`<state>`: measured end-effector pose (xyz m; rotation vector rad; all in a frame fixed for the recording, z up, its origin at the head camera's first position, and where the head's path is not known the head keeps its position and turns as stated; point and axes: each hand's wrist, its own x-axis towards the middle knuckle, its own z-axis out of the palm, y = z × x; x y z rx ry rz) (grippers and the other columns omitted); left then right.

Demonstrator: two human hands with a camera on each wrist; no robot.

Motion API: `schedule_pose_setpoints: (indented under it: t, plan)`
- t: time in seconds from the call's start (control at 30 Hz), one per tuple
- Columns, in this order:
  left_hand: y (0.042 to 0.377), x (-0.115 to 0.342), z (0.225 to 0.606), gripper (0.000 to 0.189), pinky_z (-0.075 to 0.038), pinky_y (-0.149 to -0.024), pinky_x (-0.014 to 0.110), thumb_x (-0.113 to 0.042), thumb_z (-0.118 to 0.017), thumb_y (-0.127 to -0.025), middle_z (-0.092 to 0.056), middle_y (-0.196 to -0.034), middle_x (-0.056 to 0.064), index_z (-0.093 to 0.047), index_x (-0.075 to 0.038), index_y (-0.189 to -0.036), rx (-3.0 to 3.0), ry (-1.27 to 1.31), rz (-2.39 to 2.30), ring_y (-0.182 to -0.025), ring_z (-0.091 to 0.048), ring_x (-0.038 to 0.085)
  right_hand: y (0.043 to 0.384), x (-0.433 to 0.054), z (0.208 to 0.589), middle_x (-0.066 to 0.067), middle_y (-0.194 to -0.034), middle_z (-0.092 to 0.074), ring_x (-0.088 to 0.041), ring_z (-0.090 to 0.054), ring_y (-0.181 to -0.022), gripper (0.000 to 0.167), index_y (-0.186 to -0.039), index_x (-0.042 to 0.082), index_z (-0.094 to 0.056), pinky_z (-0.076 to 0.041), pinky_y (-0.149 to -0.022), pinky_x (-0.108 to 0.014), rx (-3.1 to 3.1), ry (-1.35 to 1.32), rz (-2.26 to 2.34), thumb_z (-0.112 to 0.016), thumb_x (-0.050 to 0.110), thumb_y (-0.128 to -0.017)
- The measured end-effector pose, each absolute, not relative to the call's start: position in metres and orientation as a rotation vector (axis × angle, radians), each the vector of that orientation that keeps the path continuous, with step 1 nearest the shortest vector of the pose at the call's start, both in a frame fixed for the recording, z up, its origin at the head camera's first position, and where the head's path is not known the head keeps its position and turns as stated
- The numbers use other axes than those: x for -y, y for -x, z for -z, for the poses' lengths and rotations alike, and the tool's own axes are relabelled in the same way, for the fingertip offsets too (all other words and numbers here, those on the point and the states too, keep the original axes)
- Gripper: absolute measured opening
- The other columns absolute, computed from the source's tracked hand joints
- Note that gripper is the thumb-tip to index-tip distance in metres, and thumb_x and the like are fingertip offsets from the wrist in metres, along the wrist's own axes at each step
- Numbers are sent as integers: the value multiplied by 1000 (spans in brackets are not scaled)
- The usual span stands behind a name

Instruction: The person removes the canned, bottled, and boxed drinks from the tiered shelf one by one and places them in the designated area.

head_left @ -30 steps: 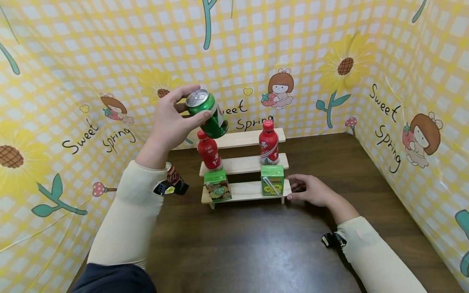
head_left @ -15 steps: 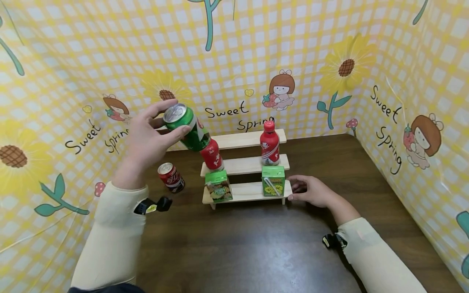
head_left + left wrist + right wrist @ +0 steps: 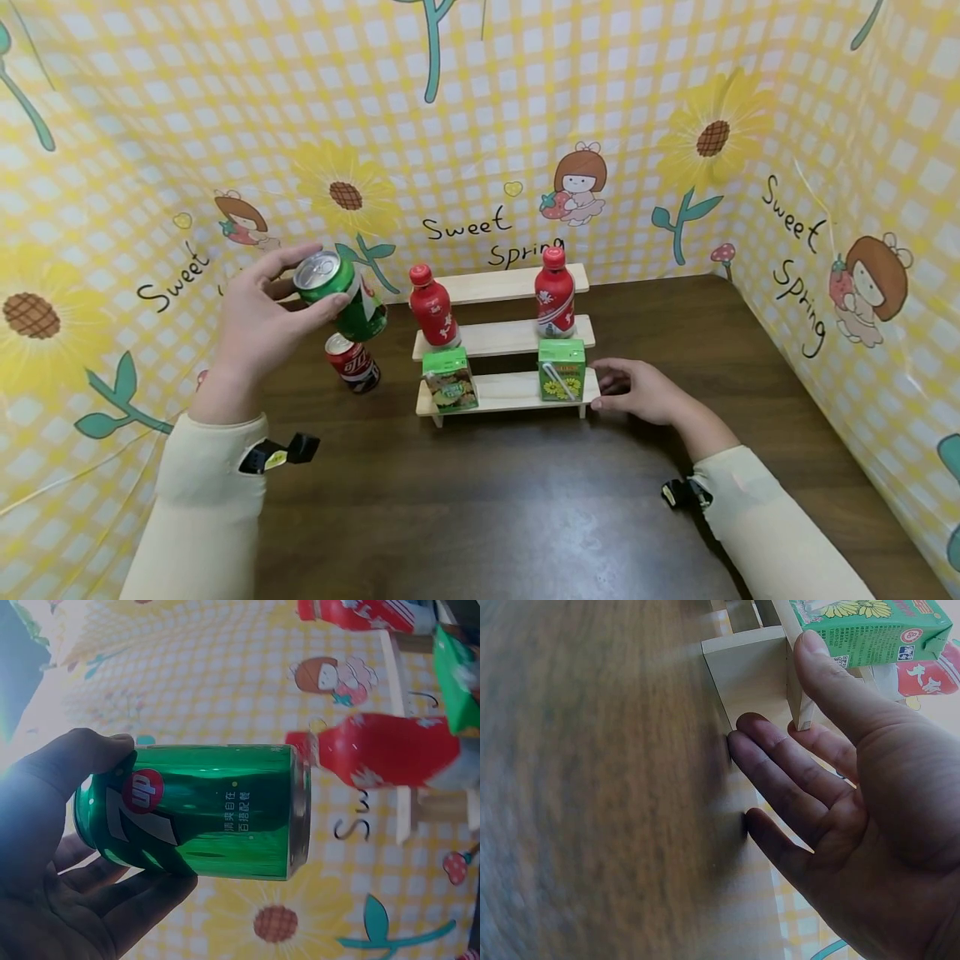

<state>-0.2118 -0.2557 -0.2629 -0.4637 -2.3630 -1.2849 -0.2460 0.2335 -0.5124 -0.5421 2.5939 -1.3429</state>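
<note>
Head view: saw dark bench (image 3: 480, 492) under a three-step shelf (image 3: 491, 286), low step nearest, probably to keep every row visible. Found right hand (image 3: 645, 392) at the shelf's right end, grip pinching the bottom plank (image 3: 510, 390), presumably to steady it. Noted two red bottles (image 3: 556, 296) spaced apart on the middle plank (image 3: 495, 339), seemingly for balance. Found green can (image 3: 362, 306) tilted midair left of shelf, grip of left hand (image 3: 255, 325) pinching near its top, likely to free the base. Logged red can (image 3: 352, 364) on bench, cartons (image 3: 560, 375) on bottom plank, likely matched to bottles.

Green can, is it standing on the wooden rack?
No, the left hand holds the green can in the air, to the left of the wooden rack.
</note>
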Motion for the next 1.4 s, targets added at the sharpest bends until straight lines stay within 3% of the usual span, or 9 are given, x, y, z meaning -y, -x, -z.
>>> schedule_pose_setpoints:
  t: [0.4,0.63,1.4]
  plan:
    - [208,292,305,61,-58,-74,16,-14,-89,-86,-60,-133,2,-65,-13,-142,2450,319,1180,-97,-69,0,247,-232,513,-5,-112,-72,-24,-68,-108,66,-143,8,-61,-55,-90,-40,-2578,509,1341,-89,29,-87]
    - [209,301,336,62,-57,-74,15,-7,-89,-85,-63,-133,15,-63,-5,-141,2446,342,1200,-96,-68,-1,246,-232,513,-5,-112,-72,-24,-68,-107,66,-143,8,-61,-55,-89,-39,-2586,507,1333,-89,31,-87]
    - [208,331,412,64,-55,-74,13,-20,-90,-86,-64,-132,16,-63,-9,-142,2502,172,1245,-99,-66,-2,246,-233,510,-5,-112,-72,-24,-67,-109,68,-144,9,-60,-54,-94,-44,-2591,499,1317,-89,33,-87]
